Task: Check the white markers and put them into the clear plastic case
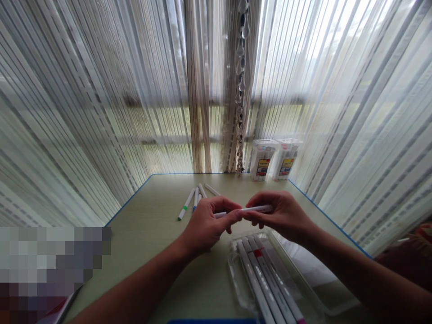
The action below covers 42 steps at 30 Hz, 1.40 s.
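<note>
Over the middle of the table, my left hand (207, 225) and my right hand (281, 213) grip a white marker (257, 209) between them, held nearly level. Both hands are closed on it, thumbs and fingertips meeting near its middle. My left fingers cover part of the barrel, and its left end shows past my thumb. Just below the hands lies a clear plastic case (235, 288) with several white-grey markers (270, 283) in it, one with a red band. Behind my left hand, a white marker with a green band (185, 208) lies with several others, partly hidden.
Two clear marker boxes (263, 164) with labels stand at the table's back right. The light table (148, 225) has a blue edge. Striped sheer curtains (151, 90) and a bead string (240, 81) hang behind it. The lower left is pixelated.
</note>
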Tool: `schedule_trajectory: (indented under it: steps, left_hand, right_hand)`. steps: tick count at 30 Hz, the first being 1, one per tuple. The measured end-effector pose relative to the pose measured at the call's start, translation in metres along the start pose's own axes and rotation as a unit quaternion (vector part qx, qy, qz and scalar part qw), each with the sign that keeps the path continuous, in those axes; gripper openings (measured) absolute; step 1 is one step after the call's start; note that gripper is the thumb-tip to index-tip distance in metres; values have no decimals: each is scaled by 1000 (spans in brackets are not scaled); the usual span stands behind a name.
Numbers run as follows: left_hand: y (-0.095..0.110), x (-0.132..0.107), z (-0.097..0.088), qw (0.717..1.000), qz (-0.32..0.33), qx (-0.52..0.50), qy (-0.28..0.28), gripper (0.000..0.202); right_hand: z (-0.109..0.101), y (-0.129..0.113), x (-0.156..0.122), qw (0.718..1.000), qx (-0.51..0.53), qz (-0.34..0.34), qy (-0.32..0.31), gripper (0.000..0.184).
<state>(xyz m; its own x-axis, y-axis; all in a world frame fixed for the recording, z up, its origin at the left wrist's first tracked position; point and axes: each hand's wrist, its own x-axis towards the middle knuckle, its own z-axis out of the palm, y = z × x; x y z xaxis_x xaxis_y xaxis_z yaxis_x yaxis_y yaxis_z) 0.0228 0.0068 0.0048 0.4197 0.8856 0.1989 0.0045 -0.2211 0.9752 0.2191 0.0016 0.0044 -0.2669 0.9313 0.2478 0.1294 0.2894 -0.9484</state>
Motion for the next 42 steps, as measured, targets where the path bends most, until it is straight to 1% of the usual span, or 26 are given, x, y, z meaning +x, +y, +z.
schedule_trajectory:
  steps: [3,6,11,13,18,22,25,28,30,34,38,42]
  left_hand:
    - [3,-2,2,1000,9,10,-19,22]
    - [3,-3,3,999,19,15,-38,23]
    - [0,-3,3,998,30,15,-52,22]
    - [-1,-3,3,998,25,22,-47,22]
    - [0,-2,1,999,0,35,-4,29]
    - [-2,0,-2,999,0,36,22,33]
    - [-5,1,-3,999,3,36,25,34]
    - [-8,1,-3,999,-9,34,34,34]
    - [-9,2,-3,999,-16,34,39,32]
    - [-9,2,-5,999,-9,21,37,27]
    - [-8,3,-6,999,-2,-4,42,25]
    - [-8,3,-7,999,-1,-7,51,26]
  right_hand:
    - [0,3,0,999,-36,-17,6,28]
    - [1,3,0,998,-48,-25,16,30]
    - [2,0,-1,1000,2,-2,6,34]
    - [1,0,-1,1000,18,0,-2,34]
    - [2,0,-1,998,48,5,-37,27]
    - [2,-1,0,998,49,8,-34,25]
    - [1,-1,0,998,46,7,-31,24]
    - [0,-1,-1,998,49,3,-30,24]
    - [-1,-1,-1,998,55,2,-33,26]
    - [-1,-1,-1,997,69,10,-34,26]
    - [-1,1,0,994,98,9,-40,27]
    - [-2,5,0,988,144,5,-48,25]
